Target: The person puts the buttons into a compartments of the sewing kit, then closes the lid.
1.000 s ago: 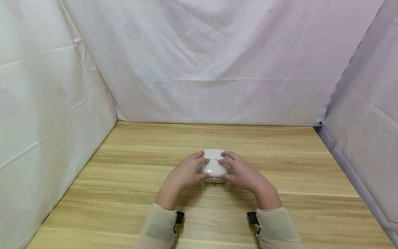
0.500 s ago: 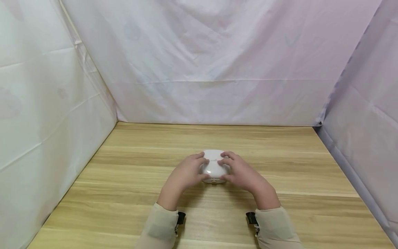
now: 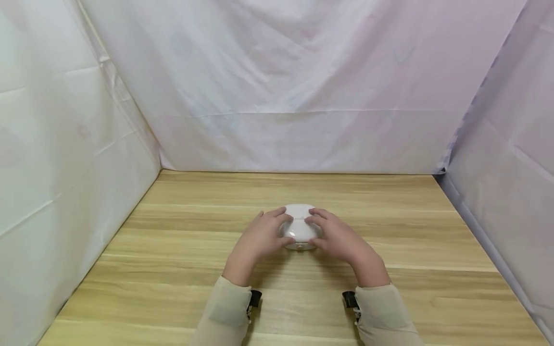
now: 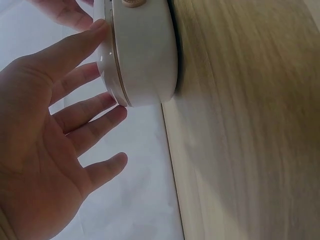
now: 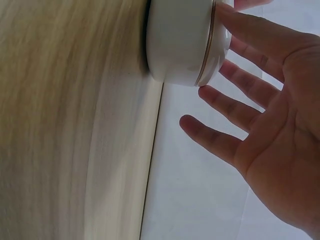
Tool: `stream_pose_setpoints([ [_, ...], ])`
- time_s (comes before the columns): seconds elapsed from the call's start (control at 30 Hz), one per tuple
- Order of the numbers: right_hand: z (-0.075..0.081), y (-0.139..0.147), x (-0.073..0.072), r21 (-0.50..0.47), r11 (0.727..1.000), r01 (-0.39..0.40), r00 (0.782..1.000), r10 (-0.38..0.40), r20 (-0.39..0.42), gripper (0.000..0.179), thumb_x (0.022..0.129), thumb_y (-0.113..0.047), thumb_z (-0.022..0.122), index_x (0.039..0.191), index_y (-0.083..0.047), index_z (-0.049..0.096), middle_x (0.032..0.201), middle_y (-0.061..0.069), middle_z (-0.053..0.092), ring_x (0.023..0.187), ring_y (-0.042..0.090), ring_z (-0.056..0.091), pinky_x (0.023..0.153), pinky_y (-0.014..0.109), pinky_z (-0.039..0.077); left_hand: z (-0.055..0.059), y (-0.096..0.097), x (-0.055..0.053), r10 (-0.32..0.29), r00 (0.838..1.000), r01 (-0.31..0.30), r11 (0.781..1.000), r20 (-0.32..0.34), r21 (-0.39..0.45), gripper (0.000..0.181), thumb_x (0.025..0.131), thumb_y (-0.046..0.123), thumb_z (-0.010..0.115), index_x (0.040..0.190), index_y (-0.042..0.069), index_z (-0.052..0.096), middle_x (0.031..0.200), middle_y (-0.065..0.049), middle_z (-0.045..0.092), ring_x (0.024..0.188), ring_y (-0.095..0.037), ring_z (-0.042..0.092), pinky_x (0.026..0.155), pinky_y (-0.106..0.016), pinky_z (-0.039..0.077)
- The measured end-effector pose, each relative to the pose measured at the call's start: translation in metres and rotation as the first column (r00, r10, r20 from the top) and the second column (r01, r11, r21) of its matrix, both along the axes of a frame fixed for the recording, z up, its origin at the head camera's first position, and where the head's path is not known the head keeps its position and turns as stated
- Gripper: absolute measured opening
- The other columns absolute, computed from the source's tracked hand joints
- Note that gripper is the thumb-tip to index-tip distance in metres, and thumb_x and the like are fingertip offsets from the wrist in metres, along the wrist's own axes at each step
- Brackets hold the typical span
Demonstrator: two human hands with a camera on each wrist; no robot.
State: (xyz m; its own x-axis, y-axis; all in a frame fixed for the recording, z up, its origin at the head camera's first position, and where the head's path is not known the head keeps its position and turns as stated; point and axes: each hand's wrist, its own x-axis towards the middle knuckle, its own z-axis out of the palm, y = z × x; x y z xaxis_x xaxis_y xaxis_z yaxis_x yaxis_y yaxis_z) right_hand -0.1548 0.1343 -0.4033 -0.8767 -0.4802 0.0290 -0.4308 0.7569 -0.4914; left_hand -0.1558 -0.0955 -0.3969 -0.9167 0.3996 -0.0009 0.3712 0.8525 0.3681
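A glossy white rounded case [image 3: 299, 230] with a lid, a thin gold line at the seam and faint lettering on top sits mid-table. At its front, a small gold-pink knob [image 4: 134, 2] shows in the left wrist view. My left hand [image 3: 263, 235] holds the lid from the left, thumb at the front edge and fingertips on the top and side; its little finger stands off. From the right, my right hand [image 3: 339, 240] holds it in the same way. In the right wrist view the right thumb [image 5: 250, 25] lies along the lid's edge.
The wood-grain table [image 3: 173, 269] spreads around the case on all sides. White cloth sheets hang behind it [image 3: 277, 139] and at the left and right. A black wrist mount [image 3: 255, 299] is strapped at each beige sleeve.
The case has shifted slightly away and to the right, with both hands still on its lid. The left hand's outer fingers have spread a little.
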Motion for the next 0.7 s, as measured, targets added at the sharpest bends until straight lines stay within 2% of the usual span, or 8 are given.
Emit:
stream_pose_setpoints([
  [0.33,-0.003,0.001,-0.007,-0.017,0.999,0.034,0.999,-0.034,0.015,0.055,0.095,-0.017,0.082,0.145,-0.006,0.063,0.168,0.021,0.039,0.144,0.046,0.054,0.112,0.059,0.052,-0.002,0.004,-0.012,-0.004,1.000,0.004,1.000,0.001,-0.021,0.059,0.095,0.045,0.080,0.145,0.017,0.066,0.164,-0.009,0.052,0.149,-0.029,0.054,0.129,-0.062,0.031],
  [0.53,-0.006,0.002,-0.010,-0.035,0.999,0.035,0.999,-0.034,0.028,0.056,0.094,-0.019,0.084,0.144,-0.006,0.064,0.167,0.025,0.037,0.141,0.047,0.055,0.111,0.058,0.053,0.000,0.002,-0.011,0.011,0.999,-0.011,1.000,0.031,-0.016,0.066,0.096,0.046,0.078,0.151,0.015,0.060,0.168,-0.013,0.046,0.151,-0.032,0.051,0.129,-0.063,0.030],
  [0.63,-0.004,0.006,-0.012,-0.039,0.998,0.039,0.999,-0.038,0.010,0.056,0.095,-0.019,0.082,0.145,-0.004,0.063,0.166,0.027,0.036,0.144,0.049,0.052,0.113,0.061,0.050,0.003,-0.001,-0.010,0.034,0.998,-0.034,0.999,0.044,-0.008,0.069,0.100,0.053,0.070,0.156,0.016,0.055,0.171,-0.015,0.040,0.156,-0.035,0.044,0.130,-0.066,0.025],
  [0.7,0.000,0.010,-0.012,-0.037,0.998,0.058,0.998,-0.058,-0.004,0.055,0.098,-0.021,0.078,0.147,-0.003,0.060,0.167,0.027,0.035,0.147,0.051,0.047,0.117,0.064,0.046,0.006,-0.004,-0.011,0.058,0.998,-0.057,0.998,0.040,-0.016,0.071,0.104,0.059,0.060,0.160,0.017,0.050,0.173,-0.015,0.036,0.160,-0.034,0.038,0.132,-0.067,0.019],
])
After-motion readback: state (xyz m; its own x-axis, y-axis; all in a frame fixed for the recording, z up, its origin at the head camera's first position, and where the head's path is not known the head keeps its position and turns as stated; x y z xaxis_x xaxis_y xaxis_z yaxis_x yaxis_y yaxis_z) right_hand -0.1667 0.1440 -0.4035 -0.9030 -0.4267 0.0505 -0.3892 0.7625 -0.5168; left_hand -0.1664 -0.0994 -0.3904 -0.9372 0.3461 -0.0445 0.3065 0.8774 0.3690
